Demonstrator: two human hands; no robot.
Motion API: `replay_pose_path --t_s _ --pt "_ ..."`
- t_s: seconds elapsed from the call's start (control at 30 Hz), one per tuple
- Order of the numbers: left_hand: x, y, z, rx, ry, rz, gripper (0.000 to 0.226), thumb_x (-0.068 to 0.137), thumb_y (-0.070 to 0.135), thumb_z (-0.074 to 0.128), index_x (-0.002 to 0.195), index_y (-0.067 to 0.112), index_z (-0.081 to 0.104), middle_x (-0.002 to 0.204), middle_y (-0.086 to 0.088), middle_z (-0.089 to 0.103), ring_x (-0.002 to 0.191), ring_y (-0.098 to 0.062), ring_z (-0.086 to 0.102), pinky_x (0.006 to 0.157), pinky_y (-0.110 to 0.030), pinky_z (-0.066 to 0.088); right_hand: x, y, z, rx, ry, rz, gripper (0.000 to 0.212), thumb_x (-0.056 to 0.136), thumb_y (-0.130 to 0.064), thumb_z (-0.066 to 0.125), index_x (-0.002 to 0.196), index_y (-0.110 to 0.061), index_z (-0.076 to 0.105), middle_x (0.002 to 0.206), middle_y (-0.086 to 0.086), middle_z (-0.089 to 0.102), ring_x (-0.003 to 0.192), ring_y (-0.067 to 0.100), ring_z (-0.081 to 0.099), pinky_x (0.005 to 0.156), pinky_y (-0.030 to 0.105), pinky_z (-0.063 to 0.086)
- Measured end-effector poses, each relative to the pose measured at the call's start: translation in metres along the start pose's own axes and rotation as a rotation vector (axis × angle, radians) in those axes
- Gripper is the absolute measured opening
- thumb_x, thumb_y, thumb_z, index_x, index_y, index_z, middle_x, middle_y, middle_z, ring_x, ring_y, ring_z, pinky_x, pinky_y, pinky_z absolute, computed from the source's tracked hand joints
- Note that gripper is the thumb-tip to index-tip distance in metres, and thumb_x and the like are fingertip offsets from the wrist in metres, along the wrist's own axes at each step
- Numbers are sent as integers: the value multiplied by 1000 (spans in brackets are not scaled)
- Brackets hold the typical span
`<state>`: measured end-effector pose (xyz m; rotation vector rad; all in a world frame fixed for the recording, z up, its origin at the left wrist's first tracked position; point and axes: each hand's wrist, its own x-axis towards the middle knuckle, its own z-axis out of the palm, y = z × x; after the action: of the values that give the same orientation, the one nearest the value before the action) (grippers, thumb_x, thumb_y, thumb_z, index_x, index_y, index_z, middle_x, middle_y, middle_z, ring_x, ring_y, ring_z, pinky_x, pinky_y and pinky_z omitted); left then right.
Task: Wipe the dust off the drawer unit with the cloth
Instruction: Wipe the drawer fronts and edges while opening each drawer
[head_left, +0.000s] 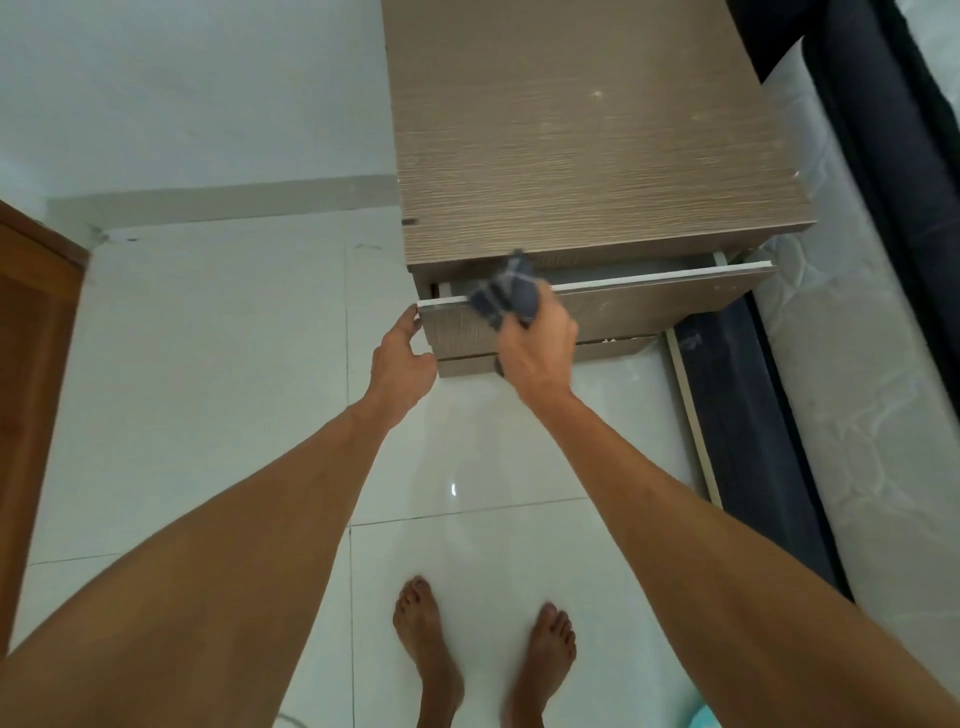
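— Bare feet (431, 654) on glossy tile (208, 389), right under the drawer (649, 301). What could go wrong?

— It is pulled partly out, and the left hand (400, 358) pinches only its left corner. Press too hard and the drawer could tip or slide out toward those toes, I judge.

— And the cloth (506, 296)?

— Bunched in the right hand (537, 348), which is clenched around it, pressed on the drawer's white top edge near the left end. It is blurred. A loose tail could snag in the gap under the unit (587, 145).

— Hands close?

— Near, the left just beside the cloth.

floor (208, 389): glossy white tiles | wall (182, 93): pale | mattress (857, 415): right
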<state>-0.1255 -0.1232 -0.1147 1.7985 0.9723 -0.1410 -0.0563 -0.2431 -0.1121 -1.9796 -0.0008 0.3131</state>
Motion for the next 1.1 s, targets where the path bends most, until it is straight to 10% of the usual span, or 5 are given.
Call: replay_pose_path --t_s 0.13,0.4,0.63,0.77,1.1 --pt "0 3 -2 -12 3 3 69 90 -11 42 149 22 29 151 1 39 128 -19 42 70 -23 51 12 17 -33 -42 352 38 38 90 6 53 126 -6 53 120 9 56 110 25 57 98 37 50" --pt "4 2 -2 82 28 78 68 87 -12 42 144 24 37 146 2 46 129 -20 44 78 -24 49 4 27 43 -590 -118 -103 75 93 -11 62 155 -22 22 165 14 -6 146 53 -3 113 68 22" --pt "15 -9 -14 111 54 -4 49 84 -6 47 130 11 52 119 -13 63 88 -24 59 58 -23 44 -13 15 73 -536 -303 -366 64 86 -1 65 144 -20 46 157 7 32 126 41 42 98 47 48" --pt "13 -11 -20 171 61 73 60 85 -13 44 138 15 49 138 -10 53 122 -28 52 94 -30 46 -17 23 42 -436 -366 -471 51 83 8 64 131 -8 60 137 12 58 115 38 55 97 48 50" --pt "15 5 24 860 161 702 69 71 -3 69 136 6 46 138 -15 51 130 -32 45 108 -45 36 15 51 -21 -669 -72 -567 72 77 7 73 142 -10 48 154 17 37 137 44 36 101 53 46"
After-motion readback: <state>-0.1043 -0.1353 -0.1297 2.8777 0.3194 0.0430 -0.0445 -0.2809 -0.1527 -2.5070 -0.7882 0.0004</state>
